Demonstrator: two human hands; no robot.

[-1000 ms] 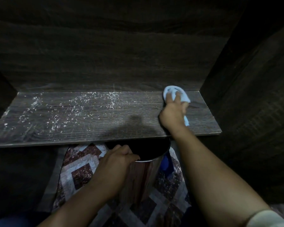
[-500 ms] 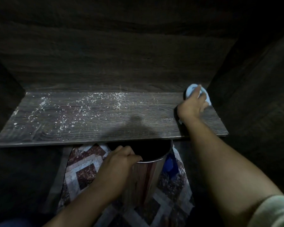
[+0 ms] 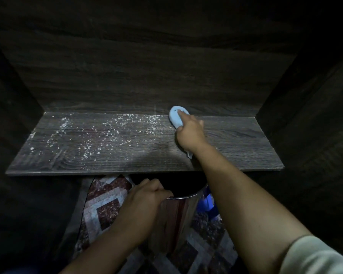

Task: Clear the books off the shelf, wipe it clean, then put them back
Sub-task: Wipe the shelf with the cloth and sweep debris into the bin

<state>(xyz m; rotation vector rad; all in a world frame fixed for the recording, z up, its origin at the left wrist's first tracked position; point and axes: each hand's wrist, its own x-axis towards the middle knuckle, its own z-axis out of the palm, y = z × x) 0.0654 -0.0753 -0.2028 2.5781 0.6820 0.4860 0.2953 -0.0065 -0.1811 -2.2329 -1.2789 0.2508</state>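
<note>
Head view: right hand curled over cloth, pressing it onto shelf by back edge; cloth lengthwise back-to-front; shelf running left-right, dust leftward; left hand gripping rim of bin below.

Shelf: dark wood-grain board, matt, with a fine streaked grain. Its left part is dusted with white gritty crumbs.
Cloth: pale blue, soft matt fabric.
Bin: polished metal wall, glossy and reflective.
Floor: speckled stone-look tiles, dull sheen.
Sleeve: pale matt fabric.
</note>
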